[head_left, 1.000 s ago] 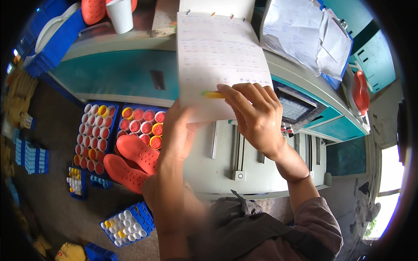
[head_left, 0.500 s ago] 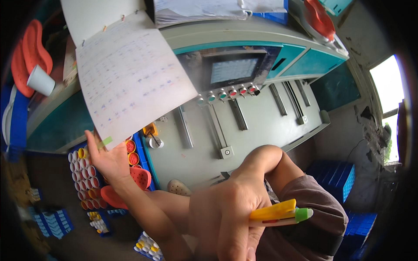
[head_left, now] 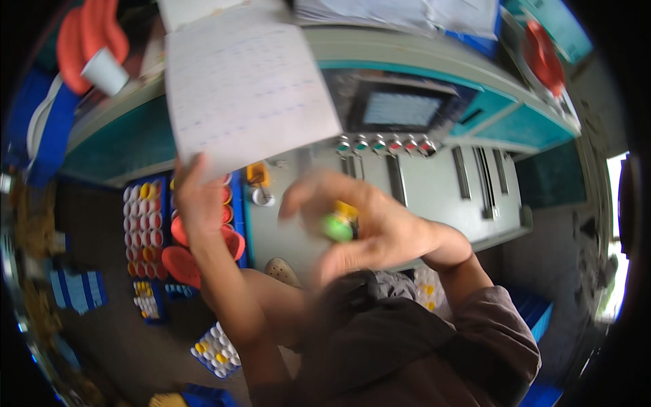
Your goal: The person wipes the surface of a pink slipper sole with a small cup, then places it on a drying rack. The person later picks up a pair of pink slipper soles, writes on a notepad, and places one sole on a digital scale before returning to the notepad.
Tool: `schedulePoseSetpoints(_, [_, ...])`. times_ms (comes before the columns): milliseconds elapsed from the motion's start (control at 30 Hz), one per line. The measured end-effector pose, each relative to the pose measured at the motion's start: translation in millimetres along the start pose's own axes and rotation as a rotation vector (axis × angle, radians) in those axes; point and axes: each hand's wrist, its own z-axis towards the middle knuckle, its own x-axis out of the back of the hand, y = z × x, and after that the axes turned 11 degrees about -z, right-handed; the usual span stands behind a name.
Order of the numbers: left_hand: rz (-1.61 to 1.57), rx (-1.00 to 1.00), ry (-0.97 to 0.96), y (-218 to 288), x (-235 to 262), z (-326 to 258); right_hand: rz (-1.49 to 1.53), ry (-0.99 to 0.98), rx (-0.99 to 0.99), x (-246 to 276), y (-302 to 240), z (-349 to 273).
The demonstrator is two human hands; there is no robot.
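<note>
My left hand [head_left: 198, 207] holds the lower left corner of an open notebook [head_left: 251, 95], its handwritten page hanging over the front of the machine. In my right hand [head_left: 380, 224] is a pen [head_left: 341, 222] with yellow and green parts, blurred by motion. The thumb and fingers curve around the pen, whose green end points toward me. This hand is below the page's right corner, apart from the paper.
The grey machine table [head_left: 319, 234] carries metal rails, a screen [head_left: 400, 108] and a row of buttons. Blue trays of small cups [head_left: 144, 227] and red shoe parts [head_left: 182, 263] are at left. A white cup [head_left: 105, 71] is at upper left; papers [head_left: 400, 13] lie on top.
My right hand has swung up and forward from near my body with the pen, turning its palm. The left hand still holds the notebook. The whole view has shifted.
</note>
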Motion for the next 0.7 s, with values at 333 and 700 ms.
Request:
schedulePoseSetpoints(333, [-0.023, 0.020, -0.041, -1.4, -15.4, -12.8, -1.439, 0.307, 0.418, -14.7, 37.6, 106.0])
schedulePoseSetpoints(700, [-0.029, -0.048, 0.033, -15.7, -9.5, -12.2, -1.597, 0.214, 0.543, -44.0, 54.8, 136.3])
